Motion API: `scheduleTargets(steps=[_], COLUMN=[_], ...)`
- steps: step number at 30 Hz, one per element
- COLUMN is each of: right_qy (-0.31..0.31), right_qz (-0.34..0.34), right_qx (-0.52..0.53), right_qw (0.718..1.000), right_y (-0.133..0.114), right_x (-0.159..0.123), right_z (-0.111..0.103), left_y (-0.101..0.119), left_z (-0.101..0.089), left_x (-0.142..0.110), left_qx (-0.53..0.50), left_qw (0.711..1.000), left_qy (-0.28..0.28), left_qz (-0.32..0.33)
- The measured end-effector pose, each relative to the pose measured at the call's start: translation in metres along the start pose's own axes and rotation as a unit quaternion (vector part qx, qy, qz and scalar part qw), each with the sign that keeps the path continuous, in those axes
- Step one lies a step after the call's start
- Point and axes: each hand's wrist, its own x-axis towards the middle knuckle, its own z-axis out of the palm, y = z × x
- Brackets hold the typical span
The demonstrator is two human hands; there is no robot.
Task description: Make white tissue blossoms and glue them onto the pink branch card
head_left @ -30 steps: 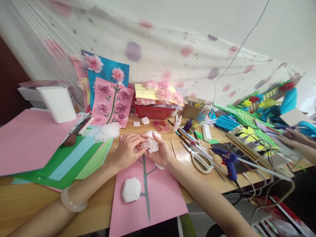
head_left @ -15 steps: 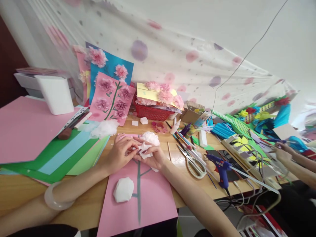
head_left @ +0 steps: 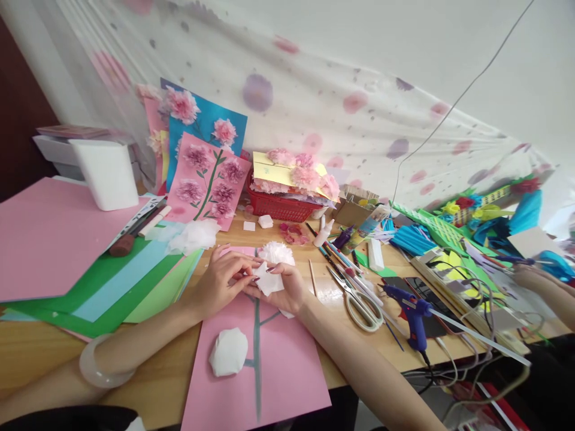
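Over the top of a pink paper sheet (head_left: 291, 371), my hands meet around a crumpled piece of white tissue paper (head_left: 269, 281). My right hand (head_left: 291, 288) cups it and grips it with thumb and fingers. The fingertips of my left hand (head_left: 224, 278) are pinched on the same tissue's left edge. Just behind the fingers lies a white fluffy paper flower (head_left: 278, 254), partly covered by them. A grey-green painted stem (head_left: 257, 371) with side branches runs down the sheet. Left of the stem rests a rounded white tissue bundle (head_left: 228, 352).
Scissors (head_left: 362, 308) and a blue glue gun (head_left: 413, 314) lie to the right. A red basket (head_left: 281, 206) of paper flowers stands behind. Coloured sheets (head_left: 108, 299) and a white bin (head_left: 105, 173) are left. Another person's hand (head_left: 532, 278) is at far right.
The tissue between my fingers has turned, showing a broader flat face. My hands stay together at the same spot. The whole view has shifted slightly.
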Motion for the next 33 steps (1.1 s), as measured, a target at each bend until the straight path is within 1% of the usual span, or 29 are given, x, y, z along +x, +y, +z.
scheduleTargets(steps=[2, 5, 14, 18, 22, 25, 29, 31, 33], right_qy=[0.009, 0.016, -0.010, -0.003, 0.004, 0.007, 0.018, 0.014, 0.008], right_qz=[0.008, 0.012, 0.000, -0.003, 0.005, 0.005, -0.011, -0.003, 0.005], right_qx=[0.023, 0.028, 0.002, -0.015, -0.033, -0.038, -0.026, -0.022, -0.022], right_qw=[1.000, 0.999, 1.000, 1.000, 0.999, 0.999, 0.999, 1.000, 1.000], right_y=[0.000, 0.001, 0.001, 0.003, 0.005, 0.005, 0.003, 0.003, 0.003], right_x=[0.000, 0.001, 0.002, 0.002, 0.002, 0.002, 0.002, 0.002, 0.001], right_z=[0.000, 0.000, 0.001, 0.002, 0.005, 0.006, 0.005, 0.004, 0.003], left_y=[0.002, 0.005, 0.011, 0.016, 0.019, 0.021, 0.021, 0.019, 0.016], left_z=[-0.001, -0.002, -0.003, -0.005, -0.005, -0.006, -0.005, -0.004, -0.003], left_x=[0.000, 0.000, 0.000, 0.000, 0.002, 0.003, 0.004, 0.003, 0.002], left_qx=[0.002, 0.004, -0.004, -0.015, -0.022, -0.073, -0.167, -0.193, -0.215], left_qw=[1.000, 1.000, 0.999, 0.997, 0.995, 0.991, 0.971, 0.960, 0.946], left_qy=[-0.003, -0.012, -0.001, 0.009, -0.002, -0.005, -0.009, 0.010, 0.047], left_qz=[0.003, -0.004, -0.054, -0.081, -0.092, -0.116, -0.174, -0.205, -0.239])
